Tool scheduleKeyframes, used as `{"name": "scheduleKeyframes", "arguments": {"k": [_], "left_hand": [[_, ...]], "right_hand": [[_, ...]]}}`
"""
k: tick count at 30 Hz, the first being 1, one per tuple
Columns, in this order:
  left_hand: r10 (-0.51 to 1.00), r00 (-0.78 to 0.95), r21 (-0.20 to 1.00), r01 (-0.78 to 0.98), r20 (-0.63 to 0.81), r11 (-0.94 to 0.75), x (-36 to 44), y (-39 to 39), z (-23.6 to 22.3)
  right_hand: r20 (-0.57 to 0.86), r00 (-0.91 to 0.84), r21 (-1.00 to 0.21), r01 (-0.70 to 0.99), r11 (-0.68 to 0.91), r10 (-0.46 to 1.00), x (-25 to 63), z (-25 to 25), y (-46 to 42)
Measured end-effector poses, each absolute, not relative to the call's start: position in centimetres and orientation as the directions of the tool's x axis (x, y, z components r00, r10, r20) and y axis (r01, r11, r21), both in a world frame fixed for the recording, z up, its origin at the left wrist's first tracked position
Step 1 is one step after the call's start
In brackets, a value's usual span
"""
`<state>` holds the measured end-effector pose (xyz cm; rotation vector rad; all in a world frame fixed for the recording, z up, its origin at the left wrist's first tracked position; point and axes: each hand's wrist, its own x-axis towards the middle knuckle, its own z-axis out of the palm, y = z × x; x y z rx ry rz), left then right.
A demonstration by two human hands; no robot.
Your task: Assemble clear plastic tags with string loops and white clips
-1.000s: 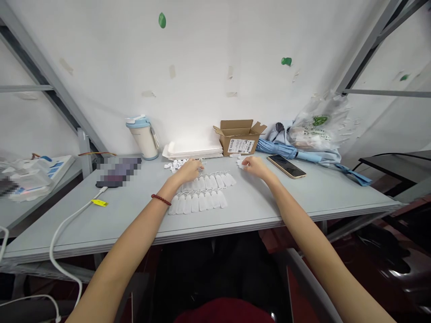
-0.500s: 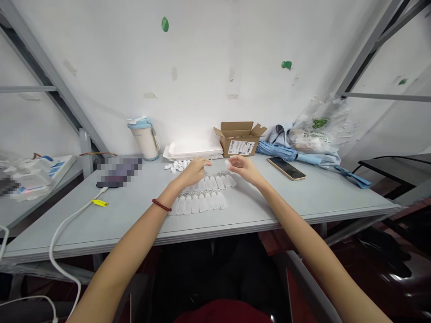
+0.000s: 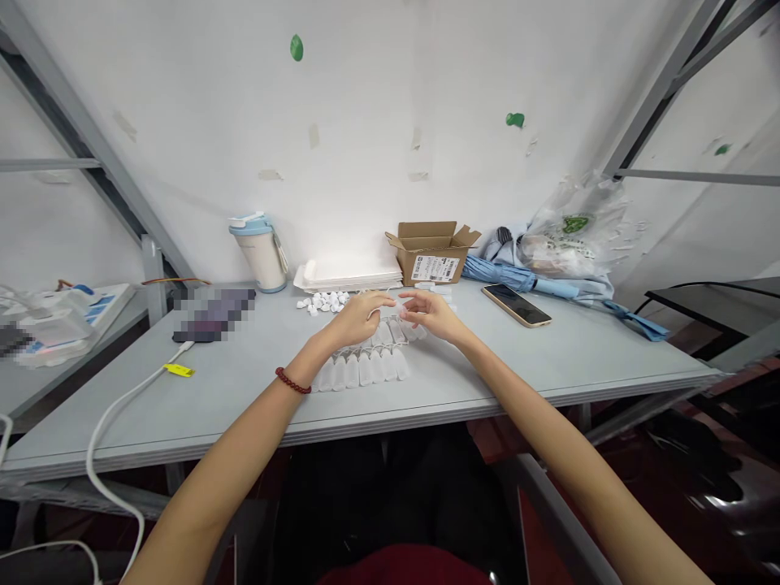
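Note:
My left hand [image 3: 361,317] and my right hand [image 3: 431,315] come fingertip to fingertip over the table. The right fingers are curled round a small translucent bottle [image 3: 400,306], mostly hidden by them. My left fingers are pinched together; what they hold is too small to make out. Beneath my hands lie rows of small translucent plastic bottles [image 3: 366,370], side by side with thin white tips. Left of these, behind my left hand, is a pile of small white caps [image 3: 326,302]. A few more translucent bottles [image 3: 439,288] lie behind my right hand.
A stack of white trays [image 3: 347,272] and an open cardboard box [image 3: 431,264] stand by the wall. A tumbler [image 3: 259,256] and a blurred phone on a cable [image 3: 213,313] are left. Rightward lie another phone [image 3: 517,305], a blue umbrella [image 3: 557,286] and a plastic bag [image 3: 564,244].
My hands have come together. The right moved left with the translucent bottle, and the left moved slightly right. Bottles behind my right hand have come into view.

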<state>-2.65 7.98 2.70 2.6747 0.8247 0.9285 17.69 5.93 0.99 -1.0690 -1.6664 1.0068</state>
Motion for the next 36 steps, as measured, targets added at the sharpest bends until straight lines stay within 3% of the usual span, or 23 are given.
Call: {"name": "scheduleKeyframes", "arguments": {"k": [8,21,36], "left_hand": [[0.586,0.639,0.397,0.433,0.499,-0.809,-2.5,7.3,3.2],[0.599,0.602,0.480,0.370,0.528,-0.795,-2.5,7.0,3.5],[0.711,0.550,0.553,0.459,0.437,-0.695,-2.5,6.6,4.1]], "right_hand": [[0.258,-0.284,-0.922,0.215,0.323,0.923,17.6,1.0,5.9],[0.314,-0.185,-0.913,0.209,0.350,0.931,17.8,1.0,6.0],[0.278,-0.205,-0.947,0.107,0.304,0.939,17.4,1.3,5.6]]}}
